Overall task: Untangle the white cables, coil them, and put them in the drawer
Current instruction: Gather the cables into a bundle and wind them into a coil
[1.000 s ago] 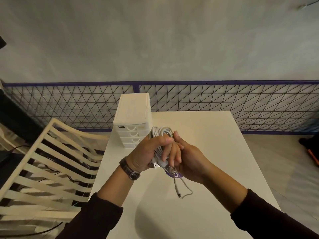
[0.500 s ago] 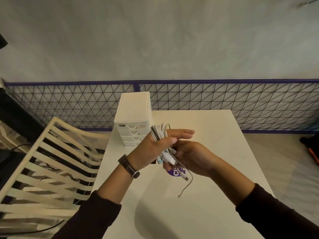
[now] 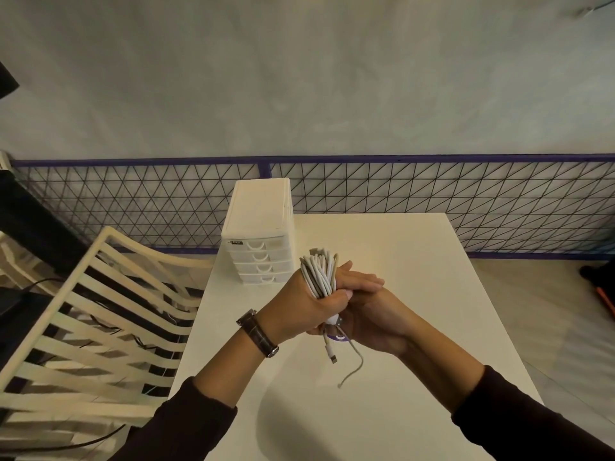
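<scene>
White cables (image 3: pixel 319 274) wound in one thick coil around the left hand (image 3: pixel 299 311), up in the air over the table (image 3: pixel 416 254), long axis of the loops running away from the body and slightly upward. Left fingers (image 3: pixel 361 281) straight and pointing right, thumb clamped down over the loops. Two loose ends (image 3: pixel 355 364) hanging below the hands, one tipped with a plug (image 3: pixel 332 358). Right hand (image 3: pixel 379 322) tucked just under the left and touching it, fingers hidden, grip impossible to tell. Number of separate cables in the coil not countable. Beyond the coil and to its left, near it, one drawer unit (image 3: pixel 259 241) with four drawers, all closed. Left hand nearer to it; right hand probably needed free to pull one open. One slatted chair (image 3: pixel 100 321) left of the table.
</scene>
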Available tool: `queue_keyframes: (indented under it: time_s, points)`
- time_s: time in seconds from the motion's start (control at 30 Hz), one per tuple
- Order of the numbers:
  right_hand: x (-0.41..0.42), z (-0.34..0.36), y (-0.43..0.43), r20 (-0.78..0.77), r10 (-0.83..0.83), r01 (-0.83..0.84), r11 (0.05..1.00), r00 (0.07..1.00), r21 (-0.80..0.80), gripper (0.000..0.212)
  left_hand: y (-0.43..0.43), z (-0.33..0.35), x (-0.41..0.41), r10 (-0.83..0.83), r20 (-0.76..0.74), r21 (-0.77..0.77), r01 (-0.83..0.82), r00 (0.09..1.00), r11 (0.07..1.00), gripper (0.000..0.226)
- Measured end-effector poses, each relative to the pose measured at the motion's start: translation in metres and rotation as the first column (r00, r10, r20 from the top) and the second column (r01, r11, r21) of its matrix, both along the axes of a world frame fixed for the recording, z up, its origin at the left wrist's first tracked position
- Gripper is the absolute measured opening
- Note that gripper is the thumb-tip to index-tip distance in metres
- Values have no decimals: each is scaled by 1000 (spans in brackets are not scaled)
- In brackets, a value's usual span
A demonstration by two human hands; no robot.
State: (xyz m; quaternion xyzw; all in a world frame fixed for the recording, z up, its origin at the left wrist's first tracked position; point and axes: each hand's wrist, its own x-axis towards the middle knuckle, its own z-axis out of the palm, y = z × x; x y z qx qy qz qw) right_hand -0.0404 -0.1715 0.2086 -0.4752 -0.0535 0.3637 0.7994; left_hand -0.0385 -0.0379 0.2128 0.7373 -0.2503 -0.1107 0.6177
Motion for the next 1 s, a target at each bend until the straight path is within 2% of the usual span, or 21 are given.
queue_keyframes:
  time_s: [0.17, 0.2, 0.23, 0.27, 0.3, 0.33, 0.37, 0.4, 0.43, 0.47, 0.57, 0.63, 0.7, 0.8, 0.87, 1.0]
  points:
    - [-5, -6, 22, 59, -142, 145, 988, 988, -47, 27, 4, -2, 3, 11, -68, -32, -13, 998, 999, 25]
    - [-1, -24, 11, -21, -75, 70, 979, 997, -191, 25, 5, -1, 3, -1, -70, -27, -1, 998, 1000, 24]
    - [-8, -14, 1, -215, -74, 116, 975, 974, 190, 26, 5, -1, 2, 0, -61, -12, -1, 998, 1000, 22]
    - [-10, -20, 15, -214, -313, 248, 926, 925, -284, 28, 5, -2, 1, 24, -68, -8, -25, 997, 1000, 20]
    - [-16, -17, 6, -115, -33, 39, 998, 993, 49, 29, 4, -1, -1, 86, -94, -23, -89, 992, 996, 21]
    - [-7, -18, 16, 74, -106, 117, 978, 992, -173, 29, 3, -2, -4, 182, -152, -63, -193, 971, 979, 24]
    - [-1, -5, 16, 176, -304, 333, 929, 936, -164, 30, 3, -4, -5, 286, -216, -93, -311, 934, 946, 23]
    - [6, -8, 10, 116, -360, 376, 911, 926, -171, 31, 2, -6, -6, 363, -276, -116, -405, 890, 907, 20]
    - [6, -1, 1, 137, -406, 426, 887, 904, -180, 31, 1, -9, -7, 399, -317, -132, -456, 861, 880, 14]
    - [8, -4, 7, 148, -425, 445, 883, 893, -149, 31, -1, -10, -7, 412, -351, -142, -483, 841, 864, 12]
    - [8, -10, 14, 213, -437, 476, 859, 874, -190, 27, -5, -11, -6, 420, -415, -174, -523, 807, 834, 15]
    - [6, -9, 13, 203, -454, 492, 842, 868, -221, 23, -5, -12, -3, 410, -496, -200, -560, 766, 804, 15]
    - [6, -10, 13, 196, -468, 502, 841, 862, -202, 24, -3, -10, -1, 342, -588, -218, -551, 733, 805, 15]
    - [4, -14, 16, 217, -425, 470, 850, 879, -239, 26, 0, -6, 1, 190, -647, -236, -431, 739, 871, 14]
    - [5, -16, 15, 318, -398, 490, 817, 860, -303, 25, 4, -4, 1, 140, -646, -233, -368, 750, 900, 8]
    - [9, -11, 11, 610, -242, 553, 736, 755, -392, 27, 12, -4, 4, 116, -632, -196, -303, 767, 933, 17]
